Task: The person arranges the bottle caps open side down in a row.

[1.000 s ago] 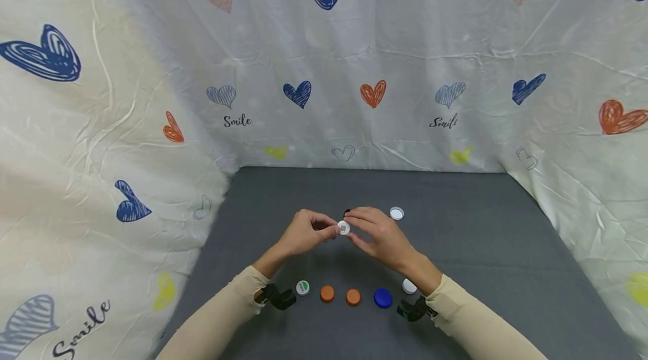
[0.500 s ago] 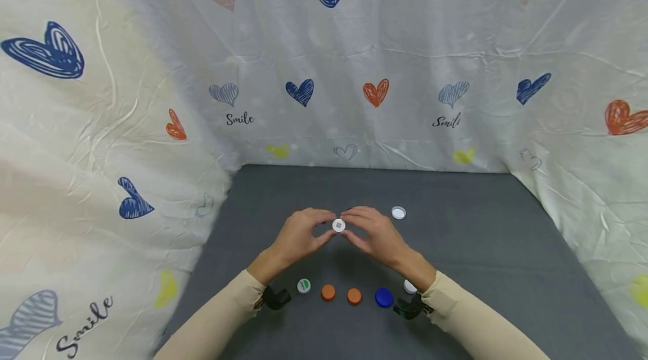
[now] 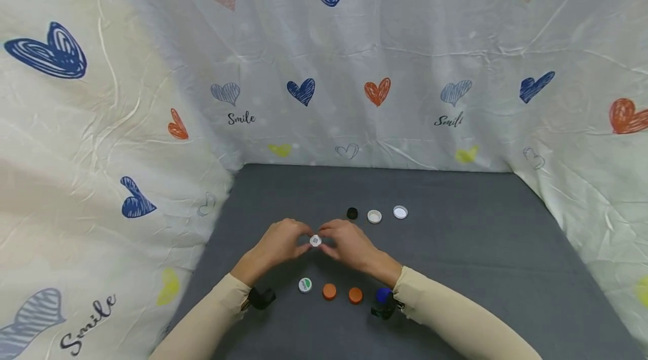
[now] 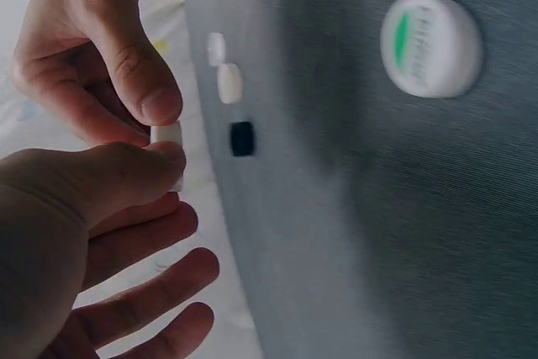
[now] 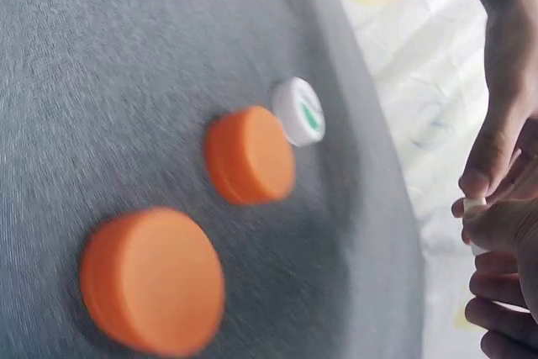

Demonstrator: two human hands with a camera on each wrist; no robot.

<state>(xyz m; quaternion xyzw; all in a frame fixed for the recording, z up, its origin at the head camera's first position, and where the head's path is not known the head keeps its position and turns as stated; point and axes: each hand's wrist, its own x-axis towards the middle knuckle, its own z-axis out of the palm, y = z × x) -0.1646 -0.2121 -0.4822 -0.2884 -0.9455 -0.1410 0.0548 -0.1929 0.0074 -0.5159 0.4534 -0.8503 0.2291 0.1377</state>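
Observation:
A small white bottle cap is pinched between both hands above the middle of the table, its round face with a grey mark turned up toward the head camera. My left hand grips its left edge with thumb and forefinger. From the other side my right hand pinches its right edge the same way. In the left wrist view the cap appears edge-on between the thumbs, while the left hand's other fingers are loosely spread. Most of the cap is covered by fingers in the right wrist view.
Behind the hands lie a black cap, a white cap and another white cap. Nearer are a white-and-green cap, two orange caps and a blue cap, partly covered by the right wrist camera. Printed cloth walls surround the grey table.
Both hands have moved left and toward the person with the white cap. The black cap and a white cap behind them have come into sight. A near-right white cap is now hidden behind the right forearm.

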